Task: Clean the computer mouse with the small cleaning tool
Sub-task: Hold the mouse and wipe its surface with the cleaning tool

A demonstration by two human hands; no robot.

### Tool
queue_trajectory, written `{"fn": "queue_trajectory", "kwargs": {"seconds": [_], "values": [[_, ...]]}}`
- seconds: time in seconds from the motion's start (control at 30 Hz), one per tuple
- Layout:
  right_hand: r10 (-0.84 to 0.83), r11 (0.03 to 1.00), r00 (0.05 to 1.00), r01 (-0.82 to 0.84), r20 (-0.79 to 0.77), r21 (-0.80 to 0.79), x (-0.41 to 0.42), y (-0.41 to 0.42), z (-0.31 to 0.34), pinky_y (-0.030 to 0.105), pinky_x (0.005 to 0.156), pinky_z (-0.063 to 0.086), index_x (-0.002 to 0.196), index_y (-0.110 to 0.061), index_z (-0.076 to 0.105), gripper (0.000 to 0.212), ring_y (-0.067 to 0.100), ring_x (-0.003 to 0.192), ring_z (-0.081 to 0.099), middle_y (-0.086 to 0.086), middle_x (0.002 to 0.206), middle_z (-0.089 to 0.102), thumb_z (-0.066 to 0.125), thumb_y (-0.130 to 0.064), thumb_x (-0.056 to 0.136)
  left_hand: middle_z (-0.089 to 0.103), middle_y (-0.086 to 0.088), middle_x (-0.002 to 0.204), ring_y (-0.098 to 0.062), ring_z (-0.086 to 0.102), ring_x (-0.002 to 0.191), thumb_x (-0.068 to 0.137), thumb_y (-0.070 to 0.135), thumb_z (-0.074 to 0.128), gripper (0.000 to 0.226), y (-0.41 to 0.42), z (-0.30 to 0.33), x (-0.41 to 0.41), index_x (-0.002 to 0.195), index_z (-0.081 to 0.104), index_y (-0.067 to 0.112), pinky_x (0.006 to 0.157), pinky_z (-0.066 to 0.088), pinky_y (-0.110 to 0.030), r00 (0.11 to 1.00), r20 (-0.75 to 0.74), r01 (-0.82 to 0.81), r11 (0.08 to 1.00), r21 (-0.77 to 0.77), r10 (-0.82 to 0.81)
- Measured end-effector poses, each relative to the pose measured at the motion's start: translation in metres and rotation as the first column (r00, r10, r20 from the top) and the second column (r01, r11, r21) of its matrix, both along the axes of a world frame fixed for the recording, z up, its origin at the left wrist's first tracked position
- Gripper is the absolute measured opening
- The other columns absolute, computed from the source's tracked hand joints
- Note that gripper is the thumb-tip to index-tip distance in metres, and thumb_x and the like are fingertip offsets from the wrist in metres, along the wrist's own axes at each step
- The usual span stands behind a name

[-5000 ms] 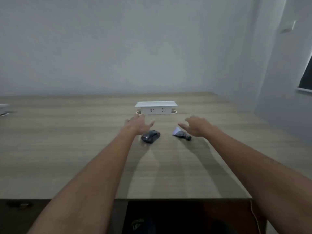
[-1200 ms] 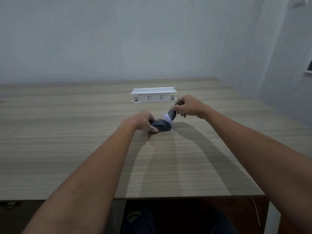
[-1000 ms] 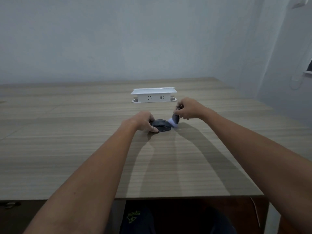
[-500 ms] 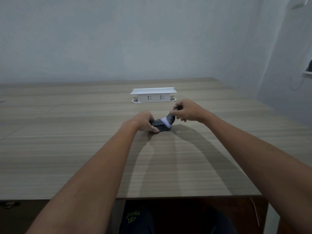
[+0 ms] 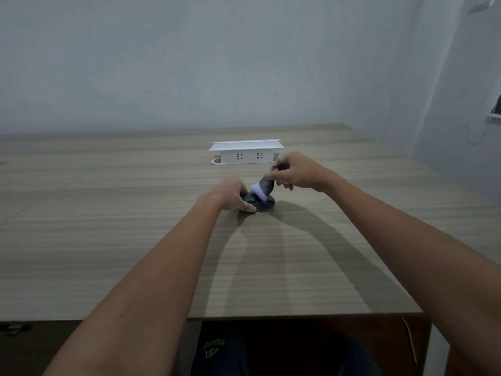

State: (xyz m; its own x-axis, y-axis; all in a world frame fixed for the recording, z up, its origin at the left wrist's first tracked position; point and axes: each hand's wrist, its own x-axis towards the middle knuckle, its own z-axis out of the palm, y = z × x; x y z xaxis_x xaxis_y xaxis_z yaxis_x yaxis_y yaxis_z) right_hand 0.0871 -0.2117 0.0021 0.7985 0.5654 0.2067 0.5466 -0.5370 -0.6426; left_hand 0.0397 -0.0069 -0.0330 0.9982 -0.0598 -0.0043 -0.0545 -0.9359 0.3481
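Note:
A dark computer mouse (image 5: 261, 204) lies on the wooden table (image 5: 135, 240) at mid-distance. My left hand (image 5: 230, 194) grips its left side and holds it down; the hand hides part of the mouse. My right hand (image 5: 294, 170) pinches a small cleaning brush (image 5: 264, 188) with a dark handle and pale bristles. The brush is tilted, its bristles down on the top of the mouse.
A white socket box (image 5: 246, 153) stands on the table just behind the hands. The table's front edge is close to me, with my legs below it. A wall rises behind the table and another on the right.
Five seconds ago both hands were open beside the mouse and brush. Since then the right hand swept the brush back and forth; its bristles have moved left onto the mouse's top.

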Motion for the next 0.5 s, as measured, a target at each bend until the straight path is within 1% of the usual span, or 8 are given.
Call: {"fn": "queue_trajectory", "kwargs": {"seconds": [0.07, 0.13, 0.17, 0.27, 0.3, 0.4, 0.43, 0.5], "values": [[-0.024, 0.995, 0.999, 0.028, 0.044, -0.099, 0.0005, 0.0002, -0.0013, 0.02, 0.045, 0.045, 0.086, 0.001, 0.073, 0.017, 0.011, 0.049, 0.056, 0.002, 0.063, 0.062, 0.065, -0.014, 0.088, 0.055, 0.001, 0.063, -0.02, 0.05, 0.066, 0.076, 0.042, 0.08, 0.039, -0.0004, 0.0003, -0.0007, 0.092, 0.074, 0.007, 0.053, 0.032, -0.03, 1.0, 0.0, 0.001, 1.0, 0.005, -0.001], [-0.089, 0.979, 0.985, 0.113, 0.148, -0.167, 0.0015, -0.0022, -0.0018, 0.017, 0.047, 0.042, 0.083, 0.0, 0.075, 0.015, 0.014, 0.056, 0.057, 0.0, 0.065, 0.063, 0.065, -0.011, 0.085, 0.056, 0.0, 0.063, -0.021, 0.051, 0.067, 0.076, 0.041, 0.08, 0.039, -0.0008, -0.0003, -0.0012, 0.092, 0.075, 0.006, 0.054, 0.033, -0.029, 1.0, 0.002, 0.0, 1.0, -0.006, 0.0], [-0.108, 0.979, 0.979, 0.135, 0.175, -0.15, 0.0021, -0.0031, -0.0021, 0.016, 0.047, 0.041, 0.083, -0.001, 0.076, 0.015, 0.014, 0.056, 0.057, 0.0, 0.065, 0.063, 0.065, -0.012, 0.084, 0.056, 0.0, 0.064, -0.021, 0.051, 0.067, 0.076, 0.041, 0.08, 0.038, -0.0006, -0.0006, -0.0015, 0.092, 0.075, 0.006, 0.054, 0.033, -0.029, 1.0, 0.003, -0.001, 1.0, -0.01, 0.001], [-0.065, 0.997, 0.996, 0.068, 0.06, -0.041, 0.0019, -0.0031, -0.0049, 0.021, 0.044, 0.045, 0.083, -0.004, 0.073, 0.017, 0.012, 0.049, 0.055, 0.003, 0.064, 0.063, 0.066, -0.019, 0.085, 0.06, -0.001, 0.068, -0.021, 0.053, 0.069, 0.076, 0.042, 0.08, 0.038, 0.0017, -0.0019, -0.0012, 0.094, 0.075, 0.008, 0.055, 0.034, -0.029, 1.0, -0.004, -0.007, 1.0, -0.022, 0.007], [-0.062, 0.997, 0.997, 0.065, 0.051, -0.048, 0.0012, -0.0036, -0.0053, 0.022, 0.044, 0.046, 0.081, -0.004, 0.072, 0.016, 0.013, 0.05, 0.056, 0.004, 0.064, 0.063, 0.065, -0.018, 0.085, 0.062, -0.003, 0.071, -0.021, 0.054, 0.07, 0.076, 0.042, 0.08, 0.039, 0.0023, -0.0019, -0.0012, 0.095, 0.075, 0.008, 0.057, 0.035, -0.029, 1.0, -0.006, -0.007, 1.0, -0.024, 0.006], [-0.107, 0.974, 0.982, 0.135, 0.157, -0.18, 0.0044, -0.0069, -0.008, 0.016, 0.049, 0.041, 0.081, -0.003, 0.074, 0.014, 0.018, 0.064, 0.06, 0.003, 0.07, 0.065, 0.064, -0.012, 0.085, 0.067, -0.007, 0.078, -0.022, 0.056, 0.073, 0.076, 0.041, 0.08, 0.04, 0.003, -0.0033, -0.0006, 0.096, 0.076, 0.007, 0.061, 0.038, -0.03, 1.0, -0.005, -0.003, 0.999, -0.037, 0.003], [-0.125, 0.973, 0.975, 0.156, 0.181, -0.169, 0.0046, -0.0071, -0.008, 0.016, 0.05, 0.04, 0.082, -0.002, 0.074, 0.015, 0.018, 0.066, 0.061, 0.002, 0.071, 0.065, 0.064, -0.012, 0.085, 0.068, -0.007, 0.079, -0.022, 0.057, 0.073, 0.076, 0.041, 0.081, 0.04, 0.0031, -0.0038, -0.0005, 0.096, 0.076, 0.007, 0.061, 0.039, -0.03, 1.0, -0.004, -0.003, 0.999, -0.04, 0.003], [-0.122, 0.989, 0.985, 0.131, 0.12, -0.073, 0.0035, -0.0041, -0.009, 0.019, 0.047, 0.045, 0.083, 0.0, 0.073, 0.018, 0.014, 0.056, 0.058, 0.002, 0.066, 0.064, 0.065, -0.015, 0.084, 0.067, -0.007, 0.078, -0.022, 0.056, 0.072, 0.075, 0.041, 0.081, 0.04, 0.0036, -0.0039, -0.0002, 0.097, 0.076, 0.007, 0.06, 0.038, -0.03, 1.0, -0.001, 0.0, 0.999, -0.041, 0.0]]}}
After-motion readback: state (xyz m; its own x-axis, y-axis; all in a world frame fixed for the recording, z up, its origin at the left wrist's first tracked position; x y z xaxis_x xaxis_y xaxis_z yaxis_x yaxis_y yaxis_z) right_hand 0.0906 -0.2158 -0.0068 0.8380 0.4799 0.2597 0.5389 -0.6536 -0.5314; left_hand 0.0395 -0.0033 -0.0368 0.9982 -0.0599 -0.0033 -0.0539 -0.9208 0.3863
